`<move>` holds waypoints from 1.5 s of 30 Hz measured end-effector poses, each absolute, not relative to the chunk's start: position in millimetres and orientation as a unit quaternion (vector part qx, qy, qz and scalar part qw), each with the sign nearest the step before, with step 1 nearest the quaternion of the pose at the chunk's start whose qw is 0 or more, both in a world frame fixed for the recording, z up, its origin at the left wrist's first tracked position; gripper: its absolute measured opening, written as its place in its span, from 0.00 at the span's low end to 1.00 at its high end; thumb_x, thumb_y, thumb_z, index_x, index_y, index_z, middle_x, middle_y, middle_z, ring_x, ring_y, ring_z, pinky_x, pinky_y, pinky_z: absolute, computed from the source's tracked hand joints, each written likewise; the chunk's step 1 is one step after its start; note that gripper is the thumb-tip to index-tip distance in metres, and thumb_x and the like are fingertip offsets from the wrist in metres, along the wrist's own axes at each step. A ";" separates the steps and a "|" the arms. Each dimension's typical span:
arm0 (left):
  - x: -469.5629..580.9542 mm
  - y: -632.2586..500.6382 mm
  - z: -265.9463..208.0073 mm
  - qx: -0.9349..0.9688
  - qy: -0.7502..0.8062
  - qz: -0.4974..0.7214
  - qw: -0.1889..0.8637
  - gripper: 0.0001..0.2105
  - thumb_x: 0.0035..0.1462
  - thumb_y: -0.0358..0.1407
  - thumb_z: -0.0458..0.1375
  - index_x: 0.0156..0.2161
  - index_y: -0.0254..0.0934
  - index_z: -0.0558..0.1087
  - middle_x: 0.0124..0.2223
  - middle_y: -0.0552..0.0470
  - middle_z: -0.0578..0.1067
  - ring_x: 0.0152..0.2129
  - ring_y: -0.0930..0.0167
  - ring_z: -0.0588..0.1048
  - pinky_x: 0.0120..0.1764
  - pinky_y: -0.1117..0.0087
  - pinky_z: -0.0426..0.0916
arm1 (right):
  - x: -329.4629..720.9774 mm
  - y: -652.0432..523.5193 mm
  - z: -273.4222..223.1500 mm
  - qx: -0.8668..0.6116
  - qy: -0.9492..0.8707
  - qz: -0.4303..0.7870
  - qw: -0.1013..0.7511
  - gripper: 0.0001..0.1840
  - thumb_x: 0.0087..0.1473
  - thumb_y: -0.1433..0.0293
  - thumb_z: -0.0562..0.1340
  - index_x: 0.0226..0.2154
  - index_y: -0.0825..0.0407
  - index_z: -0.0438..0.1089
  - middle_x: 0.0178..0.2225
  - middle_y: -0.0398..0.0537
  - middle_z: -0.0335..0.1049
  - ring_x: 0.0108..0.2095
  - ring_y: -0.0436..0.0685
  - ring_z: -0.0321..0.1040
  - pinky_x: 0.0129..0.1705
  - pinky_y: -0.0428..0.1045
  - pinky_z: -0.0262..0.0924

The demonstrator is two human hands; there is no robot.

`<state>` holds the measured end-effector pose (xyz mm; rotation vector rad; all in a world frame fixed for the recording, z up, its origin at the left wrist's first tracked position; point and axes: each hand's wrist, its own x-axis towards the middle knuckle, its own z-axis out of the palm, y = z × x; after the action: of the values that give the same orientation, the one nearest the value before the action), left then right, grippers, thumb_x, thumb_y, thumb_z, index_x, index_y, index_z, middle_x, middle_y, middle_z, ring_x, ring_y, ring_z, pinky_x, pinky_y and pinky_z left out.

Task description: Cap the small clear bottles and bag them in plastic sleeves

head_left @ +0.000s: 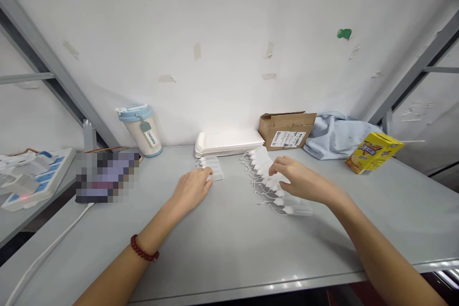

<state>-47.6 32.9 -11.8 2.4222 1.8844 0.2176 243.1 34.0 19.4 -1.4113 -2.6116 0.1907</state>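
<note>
My left hand (193, 185) rests over a short row of clear plastic tubes with white caps (217, 172), fingertips on or just above them, thumb apart from the fingers. On the right, my right hand (301, 179) hovers at a longer row of similar capped tubes (260, 158), its thumb and bent index finger spread with nothing visible between them. Thin white strings trail from the caps toward the left. The nearest tube (301, 210) lies slightly apart from the others. Parts of both rows are hidden under my hands.
White flat trays (229, 141) are stacked by the wall, beside a cardboard box (292, 131). Further right are a pale blue cloth (337, 136) and a yellow carton (375, 153). At left stand a tumbler (141, 131), a blurred phone (111, 177) with cable and a power strip (46, 181).
</note>
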 end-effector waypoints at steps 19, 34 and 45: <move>-46.2 31.8 -6.4 0.775 0.626 0.060 0.059 0.15 0.57 0.38 0.46 0.48 0.36 0.63 0.34 0.47 0.75 0.31 0.63 0.73 0.29 0.68 0.60 | 237.0 34.5 7.1 -0.506 -0.860 0.048 0.051 0.15 0.43 0.83 0.56 0.34 0.53 0.67 0.36 0.50 0.66 0.39 0.58 0.62 0.34 0.48 0.58; -54.1 35.2 -4.6 0.777 0.627 0.017 0.053 0.12 0.57 0.37 0.46 0.43 0.37 0.67 0.36 0.45 0.75 0.33 0.61 0.73 0.30 0.67 0.61 | 238.9 36.4 5.0 -0.500 -0.864 0.003 0.062 0.13 0.42 0.83 0.57 0.31 0.54 0.68 0.33 0.51 0.65 0.38 0.59 0.62 0.33 0.49 0.58; -60.2 37.9 -4.6 0.778 0.626 0.018 0.049 0.13 0.55 0.36 0.46 0.42 0.37 0.67 0.35 0.46 0.75 0.31 0.61 0.73 0.29 0.67 0.60 | 238.3 36.5 11.7 -0.512 -0.856 0.041 0.063 0.13 0.42 0.80 0.57 0.32 0.54 0.69 0.34 0.51 0.66 0.37 0.58 0.63 0.31 0.48 0.57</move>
<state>-60.2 37.9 -4.6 2.3705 1.9075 0.0546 238.3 36.5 11.7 -1.5458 -2.5858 0.1230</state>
